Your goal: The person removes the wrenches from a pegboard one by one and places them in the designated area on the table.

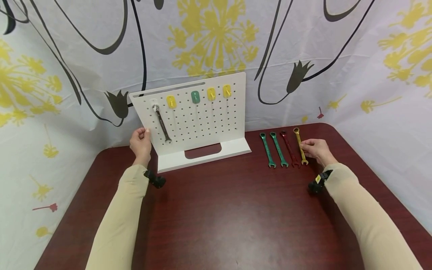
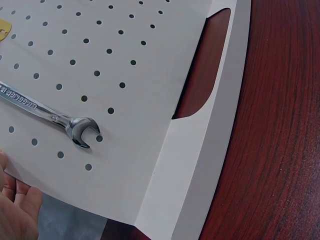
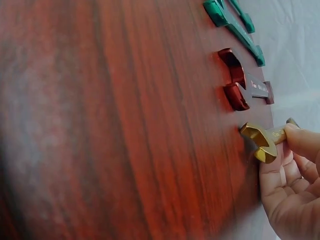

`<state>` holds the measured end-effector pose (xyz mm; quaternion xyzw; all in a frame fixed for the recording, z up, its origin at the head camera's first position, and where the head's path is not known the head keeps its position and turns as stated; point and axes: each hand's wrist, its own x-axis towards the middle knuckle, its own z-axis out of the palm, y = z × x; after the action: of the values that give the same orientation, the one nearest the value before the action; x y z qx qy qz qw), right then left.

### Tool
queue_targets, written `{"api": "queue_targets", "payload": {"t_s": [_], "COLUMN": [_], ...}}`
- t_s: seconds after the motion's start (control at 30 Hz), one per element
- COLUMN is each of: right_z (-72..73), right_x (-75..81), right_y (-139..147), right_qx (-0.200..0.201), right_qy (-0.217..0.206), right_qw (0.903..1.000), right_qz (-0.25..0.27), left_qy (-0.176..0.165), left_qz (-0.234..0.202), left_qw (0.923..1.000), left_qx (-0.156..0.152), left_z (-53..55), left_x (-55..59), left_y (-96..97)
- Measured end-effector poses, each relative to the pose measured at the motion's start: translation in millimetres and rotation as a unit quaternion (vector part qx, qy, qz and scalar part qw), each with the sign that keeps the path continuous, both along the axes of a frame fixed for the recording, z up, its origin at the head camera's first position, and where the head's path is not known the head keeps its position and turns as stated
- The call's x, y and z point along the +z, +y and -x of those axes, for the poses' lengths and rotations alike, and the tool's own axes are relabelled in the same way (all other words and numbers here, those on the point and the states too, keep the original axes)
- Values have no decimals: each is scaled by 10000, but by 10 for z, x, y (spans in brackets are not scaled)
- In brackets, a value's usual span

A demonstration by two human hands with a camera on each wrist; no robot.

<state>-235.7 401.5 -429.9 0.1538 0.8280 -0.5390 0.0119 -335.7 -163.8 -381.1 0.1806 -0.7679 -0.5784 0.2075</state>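
My left hand point(image 1: 141, 144) holds the left edge of a white pegboard point(image 1: 199, 123) that stands on the table; in the left wrist view only part of the hand point(image 2: 17, 210) shows at that edge. A silver wrench point(image 1: 162, 125) hangs from a hook at the board's upper left, its open end point(image 2: 82, 131) downward. On the right, my right hand point(image 1: 316, 150) pinches a gold wrench point(image 1: 299, 140) by its shaft between thumb and fingers. Beside it lie a dark red wrench point(image 1: 290, 148) and two green wrenches point(image 1: 279, 150), roughly parallel.
Along the board's upper part sit yellow hooks point(image 1: 171, 102) and one green hook point(image 1: 195, 97). The board's base has an oblong cut-out. The dark red wood-grain table point(image 1: 236, 210) spreads in front, and a patterned cloth point(image 1: 216, 45) hangs close behind it.
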Motion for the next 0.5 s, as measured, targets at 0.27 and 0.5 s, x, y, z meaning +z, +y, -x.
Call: {"api": "queue_targets", "payload": {"t_s": [0.27, 0.5], "right_z": [18, 26], "right_x": [19, 49], "right_y": [-11, -58], "right_qx": [91, 60], "right_qy": [-76, -33], "right_qw": [9981, 9947], "right_qz": [-605, -1023], "left_qy": [-12, -5], "left_qz": [12, 5], "left_qw": [10000, 10000], "left_qx": [2, 0], "left_z": [1, 10], "left_x": [4, -3], "left_y": [2, 1]}}
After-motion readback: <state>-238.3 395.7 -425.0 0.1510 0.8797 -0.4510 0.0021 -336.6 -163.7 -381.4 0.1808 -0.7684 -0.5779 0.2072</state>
